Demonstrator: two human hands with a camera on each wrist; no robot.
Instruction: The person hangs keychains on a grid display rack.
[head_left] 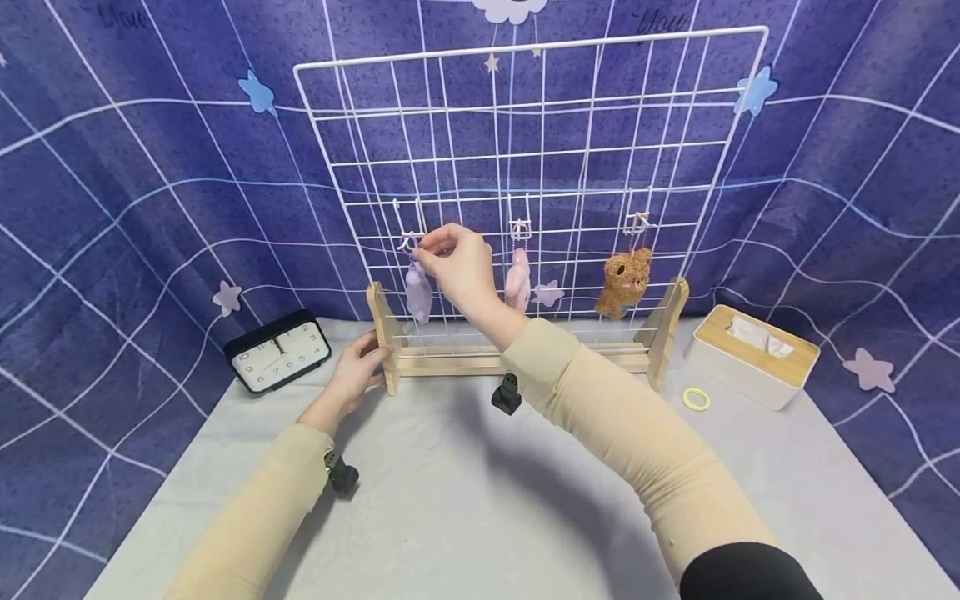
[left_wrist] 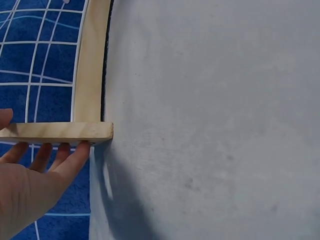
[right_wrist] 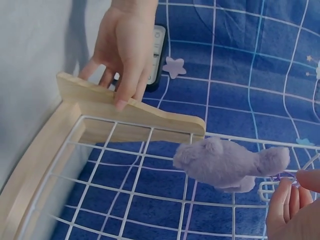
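A white wire grid (head_left: 558, 133) stands upright in a wooden base with side stands. My left hand (head_left: 356, 373) holds the left wooden side stand (left_wrist: 60, 131), fingers on its outer face and thumb on the other side. At the grid's left, my right hand (head_left: 463, 268) pinches the cord of a purple plush keychain (right_wrist: 225, 162) beside a white hook (head_left: 407, 240). The purple plush hangs down below those fingertips. Whether its cord still rests on the hook, I cannot tell. A pink plush keychain (head_left: 517, 279) hangs mid-grid, partly behind the right wrist. The brown bear keychain (head_left: 626, 283) hangs at the right.
A black-framed clock (head_left: 281, 352) lies tilted left of the stand. On the right stands a tissue box (head_left: 750, 367) with a wooden lid, and a yellow ring (head_left: 696, 399) lies before it. A purple patterned curtain (head_left: 180, 250) surrounds the pale tabletop (head_left: 450, 517).
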